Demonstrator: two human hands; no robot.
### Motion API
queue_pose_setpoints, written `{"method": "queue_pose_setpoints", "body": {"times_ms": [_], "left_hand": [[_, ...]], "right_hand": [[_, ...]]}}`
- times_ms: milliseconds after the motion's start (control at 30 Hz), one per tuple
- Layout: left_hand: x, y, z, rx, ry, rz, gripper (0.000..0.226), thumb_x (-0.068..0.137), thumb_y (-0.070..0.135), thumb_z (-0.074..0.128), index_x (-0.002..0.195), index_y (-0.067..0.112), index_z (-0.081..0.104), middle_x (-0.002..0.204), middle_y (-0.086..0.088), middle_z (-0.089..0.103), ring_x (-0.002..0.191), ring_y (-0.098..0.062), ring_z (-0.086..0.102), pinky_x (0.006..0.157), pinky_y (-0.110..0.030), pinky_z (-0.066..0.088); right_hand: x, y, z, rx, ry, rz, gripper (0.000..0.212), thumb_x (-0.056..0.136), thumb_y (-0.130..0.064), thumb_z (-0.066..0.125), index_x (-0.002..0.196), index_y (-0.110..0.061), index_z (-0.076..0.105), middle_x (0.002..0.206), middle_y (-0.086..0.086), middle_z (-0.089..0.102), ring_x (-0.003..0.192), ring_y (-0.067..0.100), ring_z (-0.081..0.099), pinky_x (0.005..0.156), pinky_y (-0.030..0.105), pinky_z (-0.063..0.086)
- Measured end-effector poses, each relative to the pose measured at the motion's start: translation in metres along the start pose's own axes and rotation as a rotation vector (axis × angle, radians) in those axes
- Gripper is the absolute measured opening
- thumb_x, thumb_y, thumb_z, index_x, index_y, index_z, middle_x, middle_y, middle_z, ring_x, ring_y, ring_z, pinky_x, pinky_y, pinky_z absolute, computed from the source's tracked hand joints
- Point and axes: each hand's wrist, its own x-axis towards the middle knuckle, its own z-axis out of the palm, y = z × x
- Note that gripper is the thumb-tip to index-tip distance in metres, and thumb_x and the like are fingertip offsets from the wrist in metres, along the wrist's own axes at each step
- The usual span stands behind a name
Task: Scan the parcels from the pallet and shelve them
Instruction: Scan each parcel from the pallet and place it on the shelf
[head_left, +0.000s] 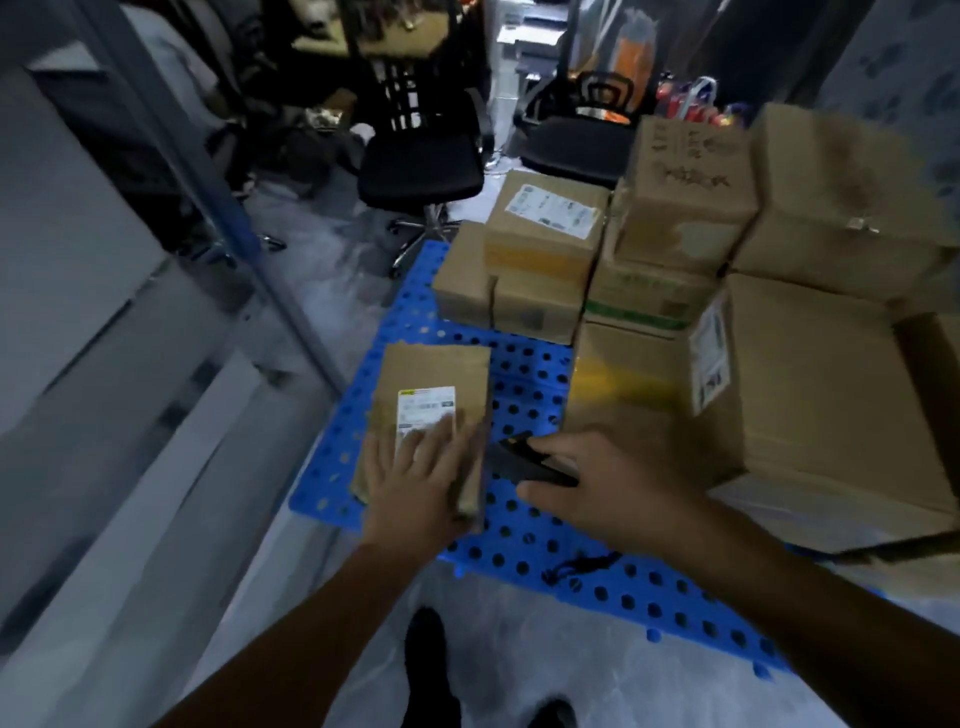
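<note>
A flat brown parcel (436, 379) with a white label (426, 408) is held above the blue perforated pallet (524, 530). My left hand (415, 483) grips its near end, fingers spread over the top and label, thumb at the right edge. My right hand (608, 493) holds a black handheld scanner (524, 462) just right of the parcel, its nose toward the parcel. Several stacked brown cartons (670, 291) cover the right and far part of the pallet.
A grey metal shelf unit (104, 332) with a blue upright (228, 208) runs along the left. Two black office chairs (421, 161) stand beyond the pallet. A black cord (582, 566) lies on the pallet's near edge. My shoes (431, 670) are on the pale floor.
</note>
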Motion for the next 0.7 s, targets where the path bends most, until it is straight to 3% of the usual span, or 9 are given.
{"method": "queue_pose_setpoints", "body": {"times_ms": [100, 167, 233, 300, 367, 500, 600, 667, 700], "left_hand": [[-0.009, -0.039, 0.006, -0.280, 0.050, -0.182, 0.135, 0.041, 0.090, 0.073, 0.157, 0.046, 0.020, 0.170, -0.005, -0.004, 0.155, -0.037, 0.001, 0.119, -0.062, 0.007], [-0.017, -0.066, 0.020, -0.470, 0.036, -0.215, 0.129, 0.047, 0.076, 0.085, 0.153, 0.053, 0.014, 0.167, 0.005, -0.025, 0.156, -0.030, -0.004, 0.118, -0.055, 0.026], [-0.022, -0.082, 0.027, -0.620, 0.000, -0.206, 0.123, 0.060, 0.053, 0.094, 0.152, 0.057, 0.013, 0.170, 0.004, -0.011, 0.154, -0.026, 0.018, 0.114, -0.052, 0.042], [-0.021, -0.090, 0.033, -0.702, 0.013, -0.136, 0.108, 0.070, 0.041, 0.092, 0.154, 0.052, 0.024, 0.162, -0.002, 0.026, 0.143, -0.026, 0.040, 0.111, -0.051, 0.045], [-0.018, -0.091, 0.036, -0.786, 0.034, -0.117, 0.094, 0.076, 0.039, 0.087, 0.151, 0.051, 0.032, 0.159, -0.001, 0.035, 0.142, -0.025, 0.043, 0.114, -0.048, 0.044], [-0.015, -0.090, 0.035, -0.887, 0.102, -0.132, 0.087, 0.080, 0.024, 0.087, 0.147, 0.055, 0.039, 0.160, 0.005, 0.037, 0.142, -0.020, 0.045, 0.112, -0.042, 0.046], [-0.008, -0.091, -0.004, -0.852, 0.047, -0.111, 0.084, 0.079, 0.036, 0.088, 0.147, 0.051, 0.042, 0.159, -0.004, 0.042, 0.127, -0.015, 0.058, 0.113, -0.032, 0.041], [-0.002, -0.102, -0.042, -1.053, 0.193, -0.109, 0.083, 0.071, 0.042, 0.093, 0.145, 0.032, 0.057, 0.139, -0.019, 0.062, 0.098, -0.019, 0.073, 0.093, -0.044, 0.058], [0.004, -0.108, -0.069, -1.043, 0.234, -0.136, 0.082, 0.068, 0.046, 0.094, 0.141, 0.031, 0.061, 0.127, -0.011, 0.071, 0.094, -0.018, 0.075, 0.083, -0.041, 0.061]], "right_hand": [[0.016, -0.010, -0.012, -0.470, 0.001, -0.021, 0.050, 0.088, -0.066, 0.054, 0.130, -0.039, 0.058, 0.105, -0.007, 0.056, 0.089, 0.015, 0.056, 0.065, 0.034, 0.046], [0.026, -0.020, -0.020, -0.605, -0.069, -0.027, 0.055, 0.087, -0.067, 0.053, 0.136, -0.041, 0.053, 0.110, -0.005, 0.051, 0.099, 0.019, 0.053, 0.068, 0.035, 0.045], [0.035, -0.030, -0.025, -0.741, -0.137, -0.047, 0.052, 0.088, -0.065, 0.053, 0.133, -0.040, 0.055, 0.112, -0.003, 0.051, 0.102, 0.021, 0.052, 0.071, 0.036, 0.047], [0.043, -0.036, -0.031, -0.848, -0.166, -0.083, 0.046, 0.088, -0.064, 0.054, 0.126, -0.038, 0.058, 0.110, -0.003, 0.052, 0.098, 0.021, 0.052, 0.070, 0.037, 0.049], [0.046, -0.041, -0.036, -0.880, -0.168, -0.092, 0.045, 0.086, -0.065, 0.054, 0.122, -0.039, 0.059, 0.110, -0.004, 0.052, 0.096, 0.019, 0.052, 0.068, 0.036, 0.047], [0.052, -0.044, -0.041, -0.766, -0.141, -0.038, 0.056, 0.088, -0.068, 0.049, 0.139, -0.047, 0.046, 0.104, -0.015, 0.045, 0.094, 0.009, 0.047, 0.068, 0.028, 0.039], [0.056, -0.041, -0.043, -0.342, -0.044, 0.070, 0.055, 0.089, -0.066, 0.054, 0.140, -0.046, 0.050, 0.113, -0.022, 0.055, 0.101, 0.001, 0.055, 0.081, 0.025, 0.049], [0.068, -0.054, -0.044, -0.082, 0.078, 0.107, 0.053, 0.082, -0.064, 0.061, 0.131, -0.044, 0.061, 0.120, -0.014, 0.066, 0.108, 0.004, 0.062, 0.091, 0.027, 0.052], [0.075, -0.064, -0.046, 0.003, 0.120, 0.081, 0.052, 0.078, -0.063, 0.064, 0.126, -0.045, 0.062, 0.124, -0.014, 0.065, 0.115, 0.007, 0.060, 0.096, 0.027, 0.050]]}}
